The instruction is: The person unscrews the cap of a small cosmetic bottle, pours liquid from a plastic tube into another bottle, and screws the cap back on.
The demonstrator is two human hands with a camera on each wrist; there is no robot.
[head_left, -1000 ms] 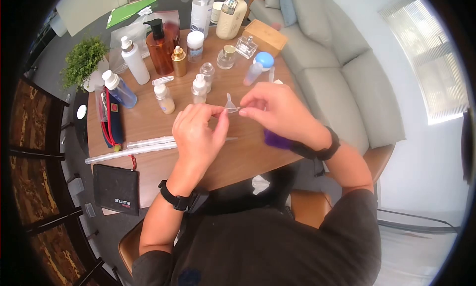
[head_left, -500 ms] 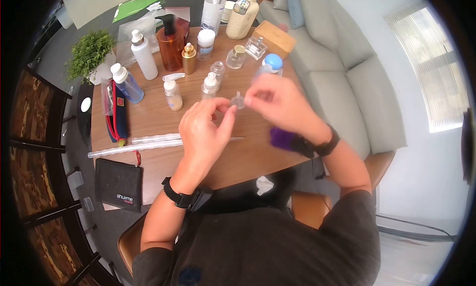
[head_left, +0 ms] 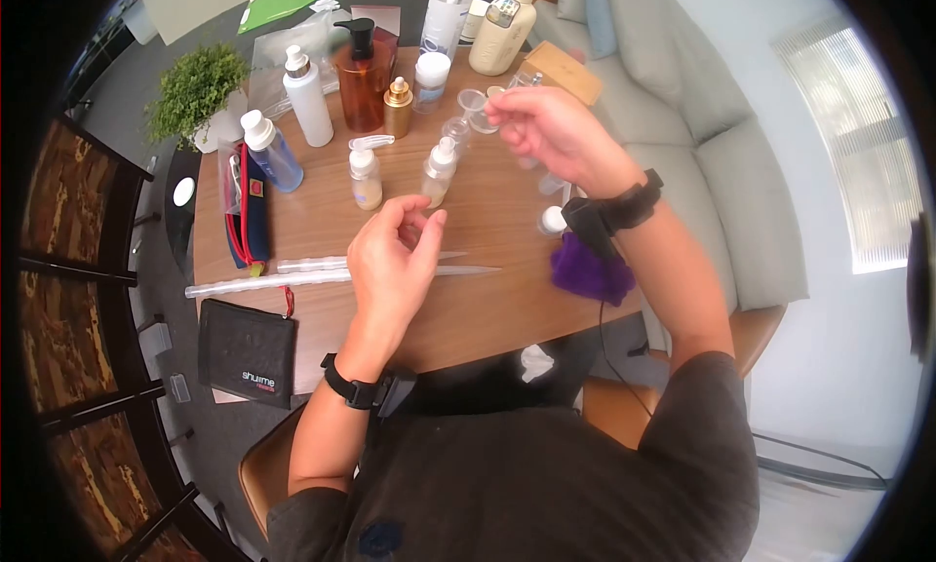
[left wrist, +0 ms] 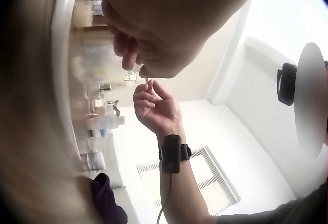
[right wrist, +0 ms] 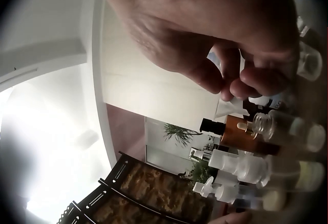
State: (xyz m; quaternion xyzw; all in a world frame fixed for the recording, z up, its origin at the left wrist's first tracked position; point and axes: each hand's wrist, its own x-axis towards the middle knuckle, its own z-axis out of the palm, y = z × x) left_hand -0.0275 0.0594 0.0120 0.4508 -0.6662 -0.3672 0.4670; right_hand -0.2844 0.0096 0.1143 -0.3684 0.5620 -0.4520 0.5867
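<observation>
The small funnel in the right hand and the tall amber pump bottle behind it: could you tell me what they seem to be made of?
The funnel, pinched by the right hand, looks like thin clear plastic: see-through, with a slightly frosted rim. The amber pump bottle is translucent and glossy with a black pump; plastic or glass, the pictures cannot settle which.

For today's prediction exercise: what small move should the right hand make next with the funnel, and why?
Probably lower the funnel into the small clear bottle just below it. The right hand pinches the funnel above that open-looking bottle, and the left hand hangs free nearby.
</observation>
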